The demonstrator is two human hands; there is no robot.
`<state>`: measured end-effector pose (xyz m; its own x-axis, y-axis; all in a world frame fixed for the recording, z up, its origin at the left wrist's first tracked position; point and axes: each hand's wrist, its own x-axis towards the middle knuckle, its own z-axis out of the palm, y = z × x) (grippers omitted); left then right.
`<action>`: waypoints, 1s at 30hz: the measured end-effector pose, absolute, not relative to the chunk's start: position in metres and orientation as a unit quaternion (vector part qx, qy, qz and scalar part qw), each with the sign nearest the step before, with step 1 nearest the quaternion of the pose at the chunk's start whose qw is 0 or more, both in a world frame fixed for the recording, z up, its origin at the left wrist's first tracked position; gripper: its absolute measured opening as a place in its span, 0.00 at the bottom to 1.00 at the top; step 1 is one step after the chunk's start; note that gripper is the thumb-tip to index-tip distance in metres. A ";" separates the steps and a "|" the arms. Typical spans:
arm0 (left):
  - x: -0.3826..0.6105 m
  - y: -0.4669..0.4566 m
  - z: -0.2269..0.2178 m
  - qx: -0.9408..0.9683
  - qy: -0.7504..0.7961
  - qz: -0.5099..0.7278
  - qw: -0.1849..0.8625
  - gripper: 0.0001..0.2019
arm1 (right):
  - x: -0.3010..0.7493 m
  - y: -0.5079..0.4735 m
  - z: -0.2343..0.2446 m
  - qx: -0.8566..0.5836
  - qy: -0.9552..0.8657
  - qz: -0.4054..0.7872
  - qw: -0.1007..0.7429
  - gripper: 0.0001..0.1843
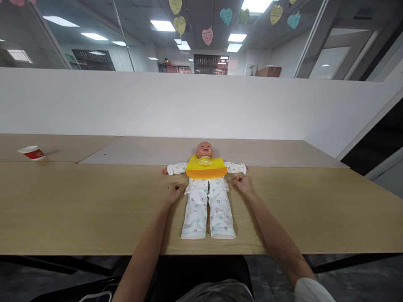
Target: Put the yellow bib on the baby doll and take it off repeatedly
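Note:
A baby doll [204, 149] lies on its back in the middle of the table, head toward the wall and arms spread to the sides. It wears white printed pajamas [197, 212] and a yellow bib [206, 162] with an orange lower pocket. My left hand [175, 192] rests on the table just left of the doll's waist, its fingers curled into a loose fist. On the other side, my right hand [242, 183] lies below the doll's sleeve, curled likewise. Neither hand appears to touch the doll, and nothing shows in either one.
A red and white paper cup [32, 152] lies tipped over at the far left of the wooden table [94, 201]. Behind the table runs a low white wall [157, 105] with glass above, bearing heart-shaped paper notes [207, 37]. A dark chair [201, 272] stands at the front edge.

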<state>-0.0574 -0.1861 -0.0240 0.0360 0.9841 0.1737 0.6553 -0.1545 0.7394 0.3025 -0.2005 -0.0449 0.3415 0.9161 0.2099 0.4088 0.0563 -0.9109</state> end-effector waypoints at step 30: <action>0.003 0.023 0.015 0.476 0.471 0.386 0.634 0.26 | 0.252 0.013 -0.004 -0.531 -0.422 0.566 0.469 0.12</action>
